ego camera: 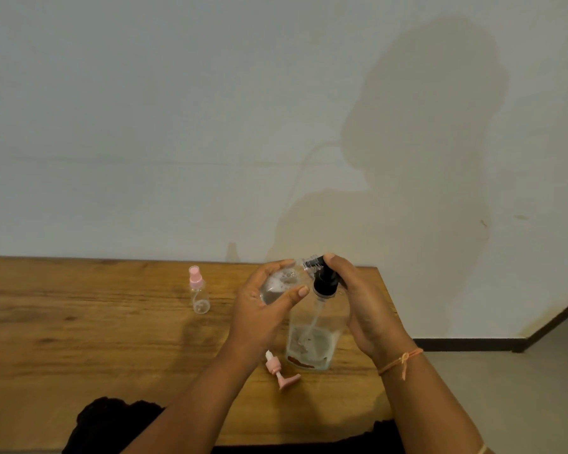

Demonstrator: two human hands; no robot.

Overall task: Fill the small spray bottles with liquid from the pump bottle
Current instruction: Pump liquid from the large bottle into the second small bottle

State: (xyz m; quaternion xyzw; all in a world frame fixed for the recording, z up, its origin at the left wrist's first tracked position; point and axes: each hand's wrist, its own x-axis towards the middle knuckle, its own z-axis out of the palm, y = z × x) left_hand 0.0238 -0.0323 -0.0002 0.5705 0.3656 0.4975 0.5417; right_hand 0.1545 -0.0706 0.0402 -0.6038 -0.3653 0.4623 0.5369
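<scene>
The 2 bare forearms enter from the lower edge and angle toward each other, so the hands sit close side by side. The left hand (263,309) has its palm turned toward the right one. Its fingers curl round the far side of a small bottle (277,288), and its thumb (295,294) lies across the near side. The right hand (361,303) stands on edge, palm facing left, fingers hooked over the top of a pump (325,283).
</scene>
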